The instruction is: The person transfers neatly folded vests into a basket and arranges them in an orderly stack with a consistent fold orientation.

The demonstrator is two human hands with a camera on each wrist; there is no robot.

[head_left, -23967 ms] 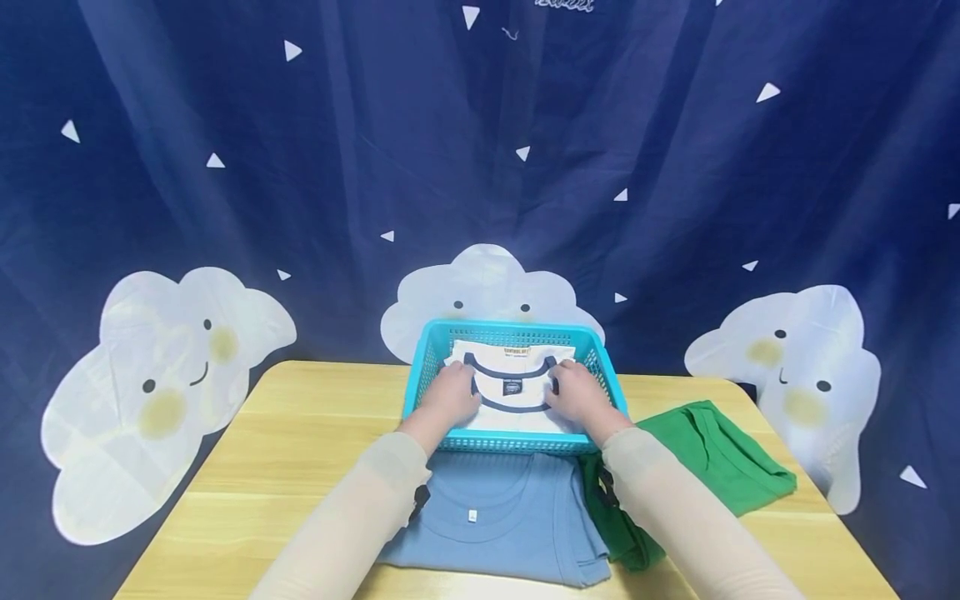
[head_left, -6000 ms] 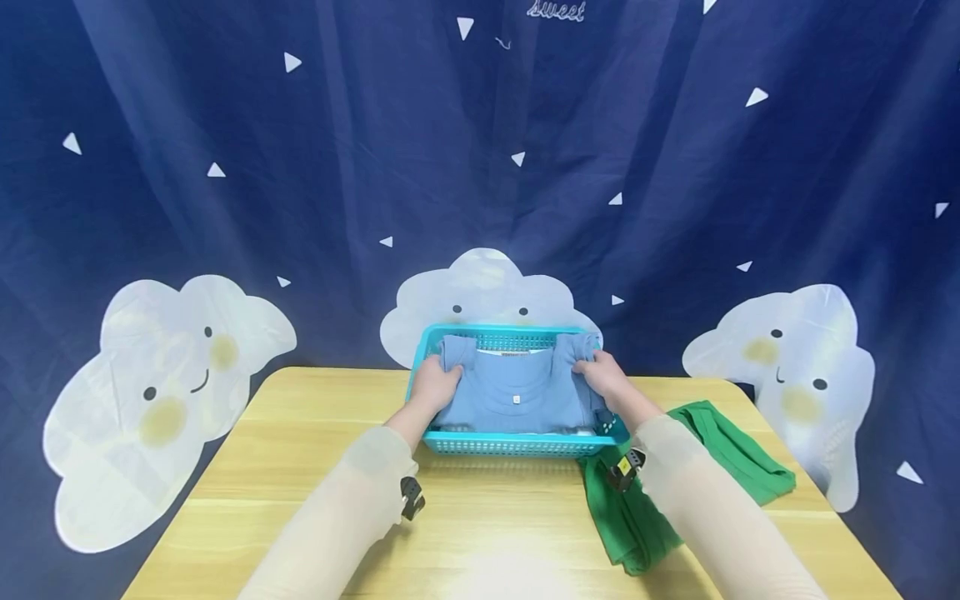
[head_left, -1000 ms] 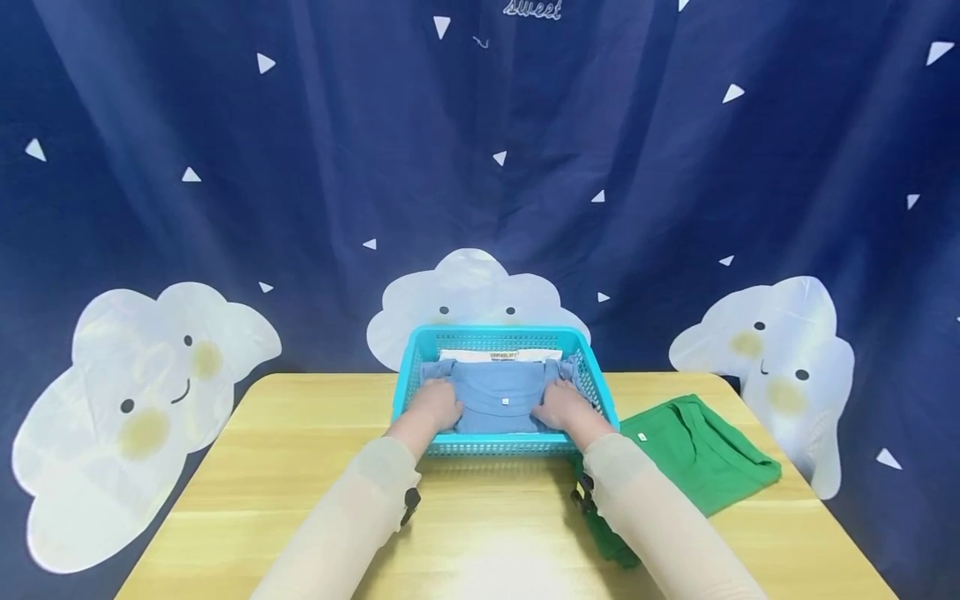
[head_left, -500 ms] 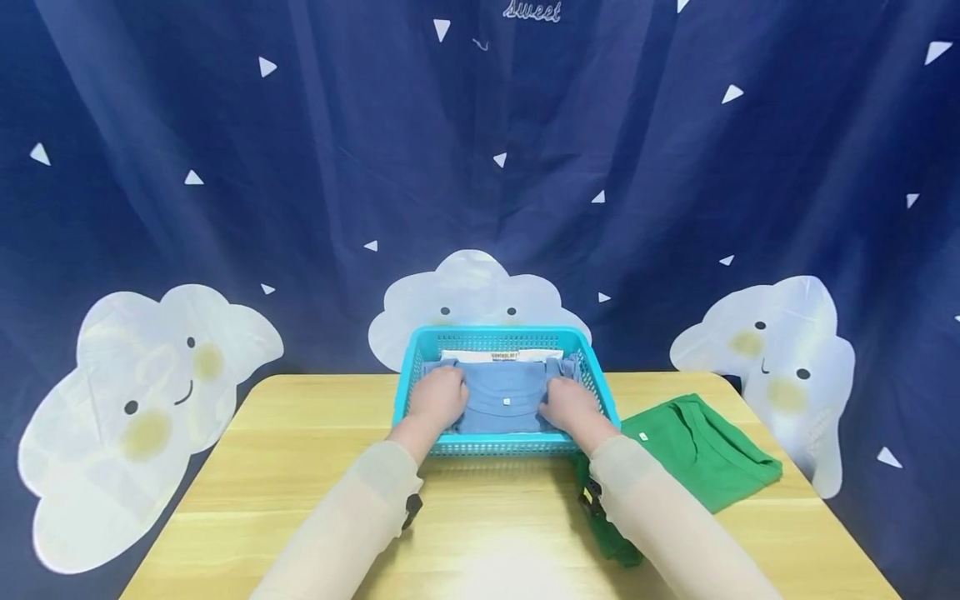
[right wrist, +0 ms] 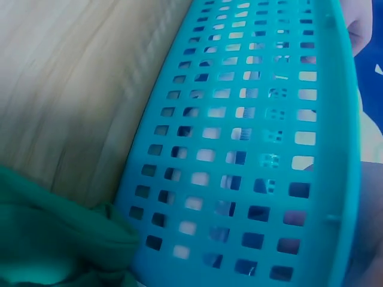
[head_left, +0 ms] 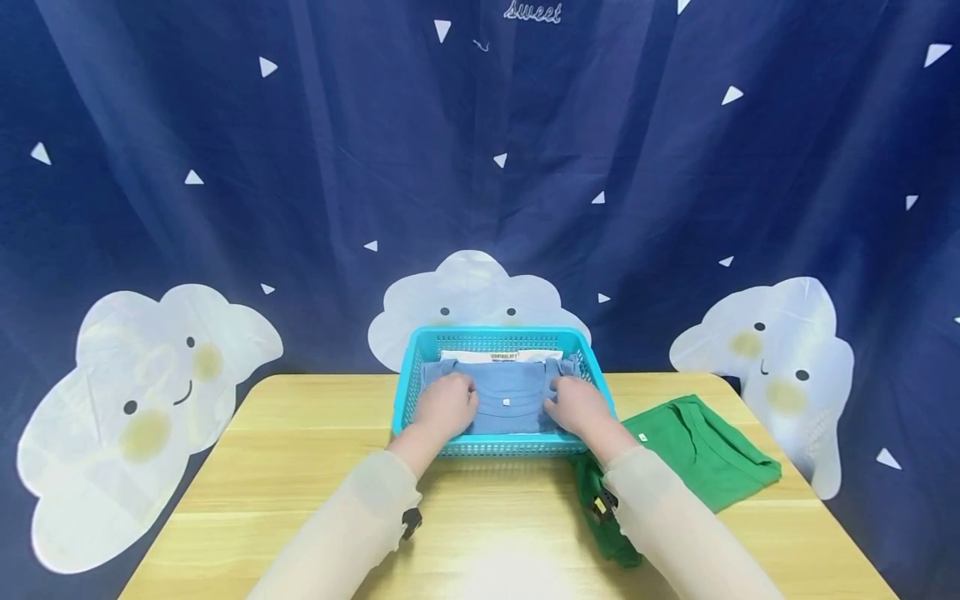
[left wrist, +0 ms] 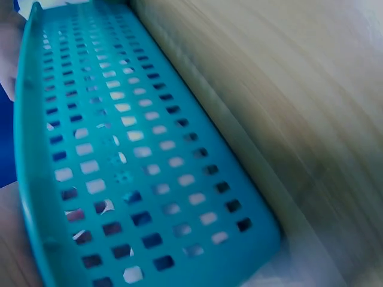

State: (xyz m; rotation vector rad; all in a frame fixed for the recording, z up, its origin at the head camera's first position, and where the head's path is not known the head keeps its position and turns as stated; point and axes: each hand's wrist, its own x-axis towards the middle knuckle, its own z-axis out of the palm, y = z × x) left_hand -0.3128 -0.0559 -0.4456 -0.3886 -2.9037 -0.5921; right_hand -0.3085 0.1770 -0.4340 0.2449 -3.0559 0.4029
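Observation:
A folded blue T-shirt (head_left: 510, 392) lies inside a turquoise perforated basket (head_left: 495, 447) in the head view. Behind its far edge shows a strip of a white garment (head_left: 465, 357) with printed lettering. My left hand (head_left: 447, 407) is in the basket at the shirt's left part, its curled fingers gripping the cloth. My right hand (head_left: 579, 406) likewise grips the shirt's right part. Some fingertips are hidden in the cloth. Both wrist views mostly show the near wall of the basket (left wrist: 137, 143), with only bits of hand beyond the rim.
A folded green T-shirt (head_left: 705, 454) lies right of the basket on the wooden table (head_left: 300, 450). More green cloth (head_left: 611, 533) lies under the right forearm, close to the basket's near right corner. A dark blue curtain (head_left: 480, 150) hangs behind the table.
Since the oldest frame, the blue T-shirt has gone from the table into the basket, over the white garment. In the last second both hands shift slightly on it; the shirt hardly moves.

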